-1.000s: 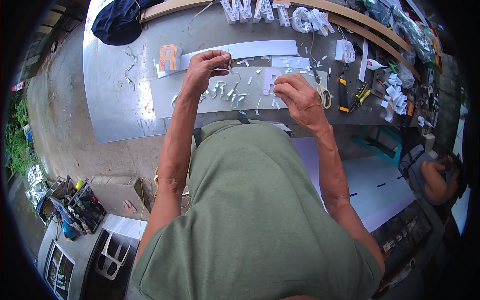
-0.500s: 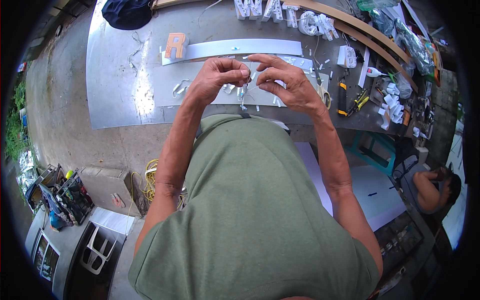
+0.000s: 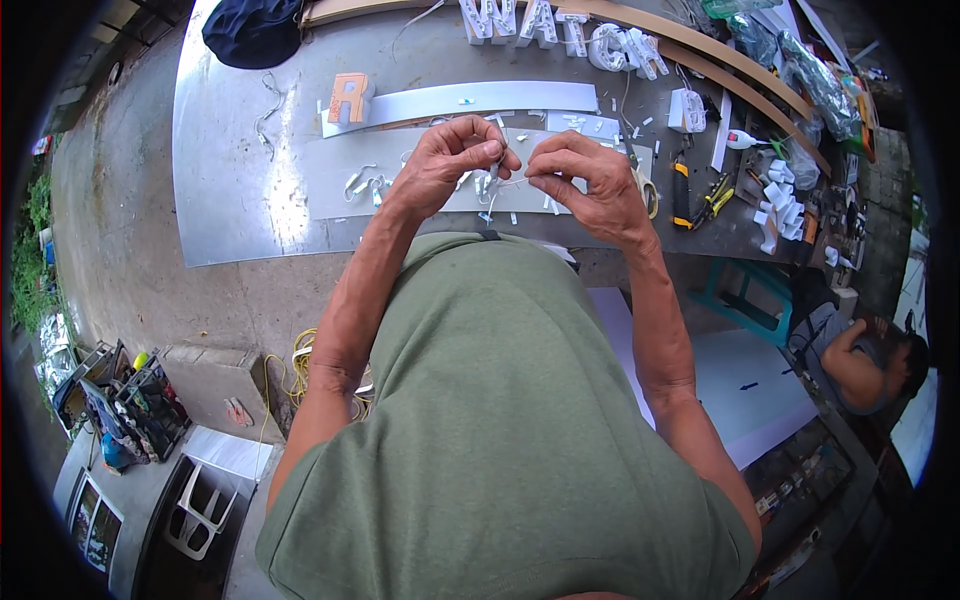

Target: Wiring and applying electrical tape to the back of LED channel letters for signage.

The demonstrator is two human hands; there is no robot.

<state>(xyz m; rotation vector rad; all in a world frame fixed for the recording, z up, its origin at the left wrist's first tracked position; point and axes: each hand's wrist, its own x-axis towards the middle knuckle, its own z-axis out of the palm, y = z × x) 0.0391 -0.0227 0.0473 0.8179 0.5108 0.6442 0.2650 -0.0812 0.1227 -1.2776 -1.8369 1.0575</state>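
- We look into a workshop, where white block letters stand on a metal worktop.
- Pliers, a yellow-and-black hand tool and scissors lie before us near white pieces.
- Around it, we see bare concrete floor, coiled yellow cable and outdoor greenery.

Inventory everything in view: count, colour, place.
table: 1, grey, upper half
thin wire: 1+, whitish, upper centre
wired modules: several, white, near side
cap: 1, navy, far left
letter block: 1, orange-faced, left
letter shells: several, white, far side
strips: 2+, brown, far edge
scissors: 1, cream-handled, right
cutter: 1, yellow-black, right
stool: 1, teal, right floor
chair: 1, white, lower left
cord: 1, yellow, left floor
bystander: 1, grey-clad, far right
shirt: 1, green, lower centre
left hand: 1, bare, centre
right hand: 1, bare, centre-right
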